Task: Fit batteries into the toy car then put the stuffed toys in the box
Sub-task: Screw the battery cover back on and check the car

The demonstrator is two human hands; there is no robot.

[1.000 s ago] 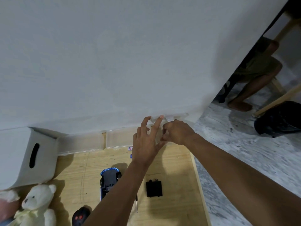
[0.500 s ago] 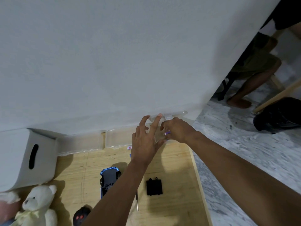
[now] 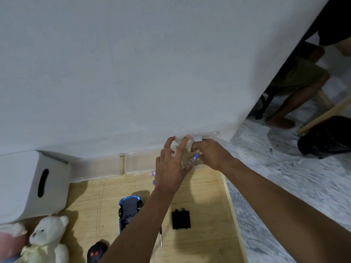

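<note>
At the back of the wooden board (image 3: pixel 209 243), my right hand (image 3: pixel 210 153) pinches a small battery (image 3: pixel 193 159) over a clear plastic case (image 3: pixel 207 135) against the wall. My left hand (image 3: pixel 171 168) has its fingers spread and straight, touching the case's lid. The blue toy car (image 3: pixel 129 211) lies upside down with its battery bay uncovered. Its black battery cover (image 3: pixel 181 219) lies to the right. Another battery (image 3: pixel 152 173) rests left of my left hand. A white teddy bear (image 3: pixel 45 240) sits at the lower left beside the white box (image 3: pixel 22 186).
Two clear plastic cases (image 3: pixel 106 166) line the wall. A screwdriver (image 3: pixel 161 238) lies by my left forearm, and a dark remote (image 3: pixel 96 253) sits at the bottom edge. A pink stuffed toy (image 3: pixel 7 242) is at far left. A seated person's legs (image 3: pixel 288 103) are beyond the wall corner.
My right hand has drawn a battery up out of the clear case; it now shows between the fingers. The left hand stays on the lid.
</note>
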